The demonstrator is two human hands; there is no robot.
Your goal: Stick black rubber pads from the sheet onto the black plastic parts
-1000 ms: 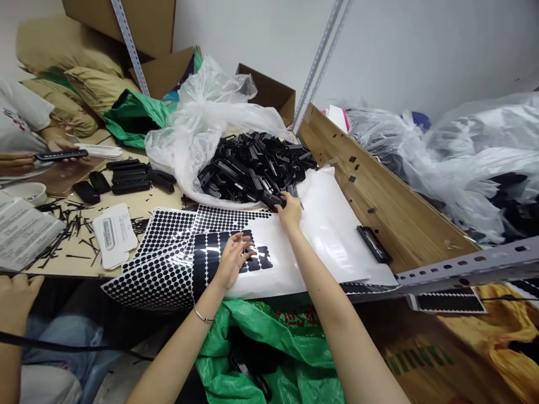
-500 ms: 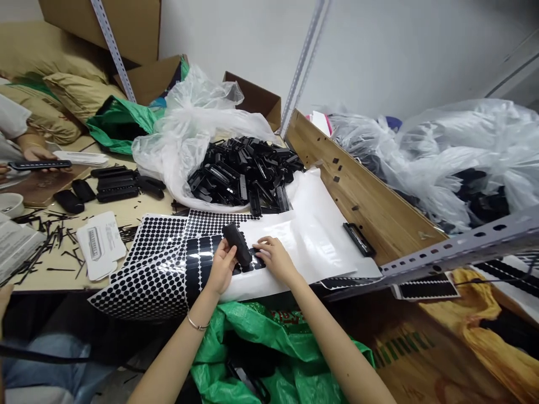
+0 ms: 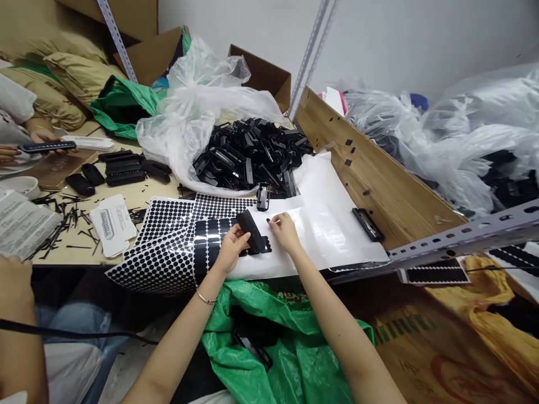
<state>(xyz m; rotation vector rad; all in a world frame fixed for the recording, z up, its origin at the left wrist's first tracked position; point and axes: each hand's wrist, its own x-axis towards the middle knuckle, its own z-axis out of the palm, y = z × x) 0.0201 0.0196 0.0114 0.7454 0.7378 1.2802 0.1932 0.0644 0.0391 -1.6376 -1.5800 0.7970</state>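
Observation:
My left hand [image 3: 231,247] holds a black oblong plastic piece [image 3: 249,231] at a tilt over the white backing sheet [image 3: 269,270]. Between the thumb and fingertips of my right hand [image 3: 286,231] is a small black sticker [image 3: 268,220], just right of the plastic piece and apart from it. Several black stickers [image 3: 266,244] lie on the backing, partly hidden under the piece. To the left, a curled sheet of black dot stickers [image 3: 168,235] hangs over the table's front edge, beside glossy black scalloped strips [image 3: 206,247].
Behind the sheets, black plastic parts [image 3: 240,157] spill from a clear bag [image 3: 172,134]. A wooden board [image 3: 370,168] and metal rail [image 3: 463,235] bound the right side. Below me hangs an opened green sack [image 3: 236,359]. At far left, a co-worker's hands hold a black part [image 3: 48,147].
My right hand has lifted off the backing with a small black sticker pinched in it. My left hand has turned the plastic piece slightly. The camera view has shifted.

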